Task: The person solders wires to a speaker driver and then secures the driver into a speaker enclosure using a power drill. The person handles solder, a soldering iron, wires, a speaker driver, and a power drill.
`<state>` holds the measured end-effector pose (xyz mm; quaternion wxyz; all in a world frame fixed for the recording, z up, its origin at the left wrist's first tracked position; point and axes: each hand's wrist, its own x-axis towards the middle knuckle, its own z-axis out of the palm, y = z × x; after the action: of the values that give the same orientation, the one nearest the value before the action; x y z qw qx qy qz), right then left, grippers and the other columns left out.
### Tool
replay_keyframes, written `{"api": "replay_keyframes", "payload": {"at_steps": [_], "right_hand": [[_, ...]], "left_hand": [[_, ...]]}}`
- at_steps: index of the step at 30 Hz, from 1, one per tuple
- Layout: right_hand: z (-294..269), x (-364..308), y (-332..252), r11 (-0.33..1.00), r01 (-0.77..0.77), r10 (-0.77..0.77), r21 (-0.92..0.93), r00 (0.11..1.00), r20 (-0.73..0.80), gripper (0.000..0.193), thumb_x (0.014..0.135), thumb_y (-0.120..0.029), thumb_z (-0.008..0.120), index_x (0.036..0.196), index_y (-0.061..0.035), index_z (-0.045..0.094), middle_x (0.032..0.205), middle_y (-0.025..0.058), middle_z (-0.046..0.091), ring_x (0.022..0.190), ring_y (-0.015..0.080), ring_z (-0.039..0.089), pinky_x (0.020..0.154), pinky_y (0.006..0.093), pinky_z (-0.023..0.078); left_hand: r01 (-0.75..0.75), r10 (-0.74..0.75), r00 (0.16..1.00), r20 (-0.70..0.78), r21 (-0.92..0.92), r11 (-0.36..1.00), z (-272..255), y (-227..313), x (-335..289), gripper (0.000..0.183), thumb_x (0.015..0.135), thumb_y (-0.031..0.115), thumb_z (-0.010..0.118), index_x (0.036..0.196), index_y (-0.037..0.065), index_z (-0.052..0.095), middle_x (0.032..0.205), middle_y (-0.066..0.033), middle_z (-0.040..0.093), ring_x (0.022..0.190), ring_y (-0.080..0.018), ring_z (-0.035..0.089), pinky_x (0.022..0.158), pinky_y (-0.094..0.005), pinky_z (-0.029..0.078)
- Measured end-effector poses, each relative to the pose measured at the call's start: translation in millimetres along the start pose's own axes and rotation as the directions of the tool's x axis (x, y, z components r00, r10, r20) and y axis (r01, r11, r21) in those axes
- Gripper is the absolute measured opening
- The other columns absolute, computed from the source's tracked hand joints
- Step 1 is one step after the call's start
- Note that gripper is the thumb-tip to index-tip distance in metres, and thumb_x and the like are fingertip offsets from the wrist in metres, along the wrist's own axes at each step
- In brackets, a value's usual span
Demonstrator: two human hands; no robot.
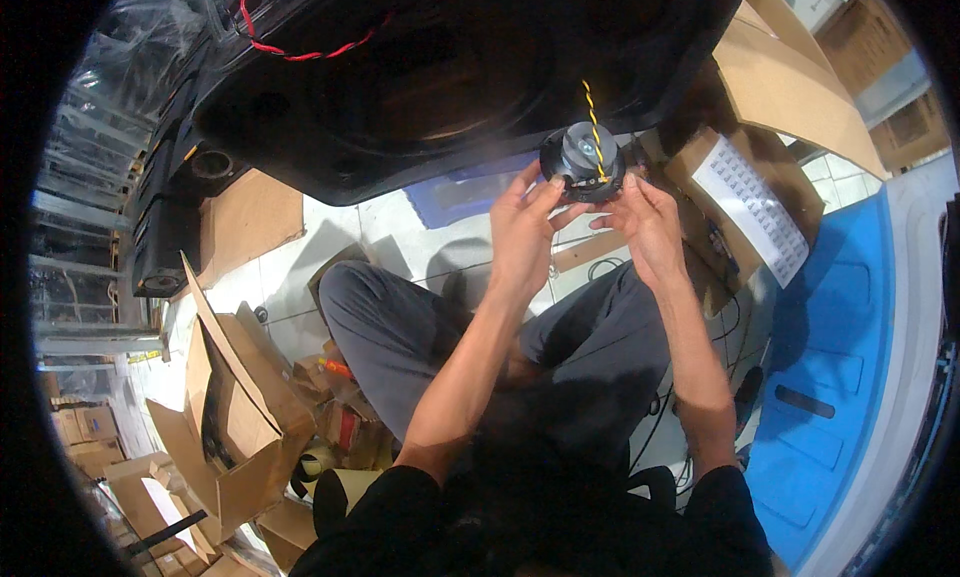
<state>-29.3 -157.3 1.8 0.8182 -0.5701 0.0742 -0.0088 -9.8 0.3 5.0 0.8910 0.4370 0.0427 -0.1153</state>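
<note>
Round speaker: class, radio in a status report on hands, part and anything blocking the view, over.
Left hand and right hand grip opposite sides of speaker. Grey magnet faces camera. Twisted yellow-and-black wire crosses in front of magnet.

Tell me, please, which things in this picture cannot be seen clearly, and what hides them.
All in the head view:
Round speaker: its front, turned away behind its own body.
Left hand: some fingertips, behind the speaker.
Red-and-black wire: upper end, cut off by the top edge.
Open cardboard box: much of its inside, behind its flaps.
</note>
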Motion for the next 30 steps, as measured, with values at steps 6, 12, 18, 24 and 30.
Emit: {"api": "replay_keyframes", "payload": {"at_steps": [6, 12, 18, 24, 30], "right_hand": [[6.5, -3.5, -2.6, 0.999, -0.034, 0.033, 0.042, 0.999, 0.026, 0.034, 0.106, -0.024, 0.044, 0.111, 0.0044, 0.062, 0.102, 0.0136, 0.070, 0.086, 0.0213, 0.069, 0.071, 0.0343, 0.056], [5.5, -2.8, 1.7, 0.998, -0.050, 0.050, 0.023, 0.999, 0.015, 0.032, 0.105, -0.023, 0.047, 0.113, 0.0036, 0.062, 0.103, 0.0133, 0.070, 0.087, 0.0202, 0.068, 0.071, 0.0331, 0.054], [5.1, -0.4, 1.8, 0.998, -0.056, 0.056, 0.013, 0.998, 0.000, 0.031, 0.104, -0.023, 0.049, 0.111, 0.0037, 0.063, 0.101, 0.0132, 0.070, 0.085, 0.0193, 0.068, 0.071, 0.0321, 0.054], [5.8, -1.7, 1.3, 0.999, -0.051, 0.050, 0.017, 0.999, 0.013, 0.031, 0.104, -0.023, 0.049, 0.112, 0.0042, 0.063, 0.100, 0.0134, 0.070, 0.084, 0.0190, 0.068, 0.070, 0.0318, 0.054], [6.2, -2.7, 0.6, 0.999, -0.033, 0.033, 0.024, 0.999, 0.022, 0.034, 0.104, -0.025, 0.049, 0.112, 0.0044, 0.063, 0.099, 0.0135, 0.070, 0.083, 0.0194, 0.068, 0.070, 0.0319, 0.054]], "left_hand": [[-0.044, 0.046, 0.999, -0.029, 0.068, 0.997, -0.6, -2.0, -0.8, 0.035, 0.096, 0.008, 0.057, 0.128, -0.003, 0.053, 0.108, -0.0102, 0.068, 0.099, -0.0173, 0.064, 0.086, -0.0357, 0.058], [-0.050, 0.052, 0.998, -0.028, 0.061, 0.997, -2.8, -2.4, -0.7, 0.035, 0.096, 0.009, 0.056, 0.129, -0.005, 0.053, 0.109, -0.0116, 0.068, 0.097, -0.0190, 0.065, 0.084, -0.0353, 0.058], [-0.056, 0.058, 0.998, -0.030, 0.071, 0.996, -2.9, -0.5, 2.1, 0.039, 0.097, 0.009, 0.054, 0.132, -0.008, 0.050, 0.111, -0.0130, 0.067, 0.096, -0.0197, 0.066, 0.083, -0.0348, 0.059], [-0.056, 0.059, 0.998, -0.024, 0.098, 0.994, -4.7, 0.4, 4.5, 0.039, 0.098, 0.009, 0.053, 0.133, -0.009, 0.049, 0.111, -0.0126, 0.067, 0.096, -0.0188, 0.067, 0.082, -0.0330, 0.059], [-0.049, 0.052, 0.999, -0.017, 0.119, 0.992, -5.5, 3.5, 4.8, 0.041, 0.100, 0.011, 0.053, 0.134, -0.010, 0.047, 0.115, -0.0133, 0.065, 0.096, -0.0195, 0.066, 0.081, -0.0321, 0.059]]}}
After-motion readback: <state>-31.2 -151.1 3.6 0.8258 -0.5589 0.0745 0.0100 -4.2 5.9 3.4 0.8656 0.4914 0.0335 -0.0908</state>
